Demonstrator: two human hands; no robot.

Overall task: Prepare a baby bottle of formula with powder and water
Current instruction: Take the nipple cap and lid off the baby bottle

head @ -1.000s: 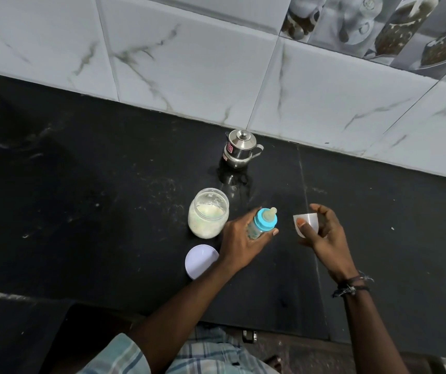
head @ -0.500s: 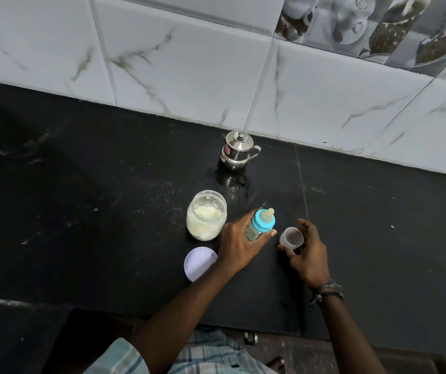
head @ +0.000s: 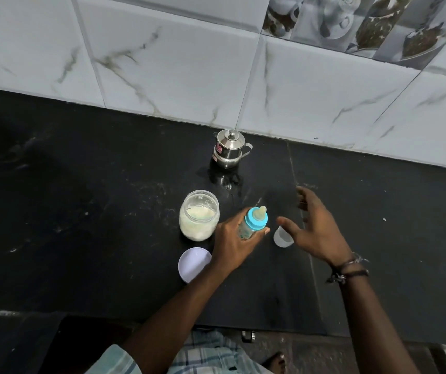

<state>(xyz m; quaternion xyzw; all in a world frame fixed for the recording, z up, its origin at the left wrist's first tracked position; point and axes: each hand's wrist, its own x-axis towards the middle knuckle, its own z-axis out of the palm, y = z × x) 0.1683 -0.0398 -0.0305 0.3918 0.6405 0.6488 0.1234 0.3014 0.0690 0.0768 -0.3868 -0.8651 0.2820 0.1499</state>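
Here, mid-frame on the desk [head: 81, 184], our left hand [head: 232, 244] holds the baby bottle [head: 251, 224] in a firm grip; right hand [head: 316, 230] spread wide above the clear cap [head: 282, 238]. Risks: knocking the cap, or elbowing the open powder jar [head: 199, 215] just left.

On the counter [head: 81, 211] we note the powder jar [head: 199, 215] left of the bottle [head: 252, 222]; lid [head: 193, 263] before the jar; cap [head: 282, 237] right of the bottle, apparently standing free; kettle [head: 228, 149] behind, near the wall.
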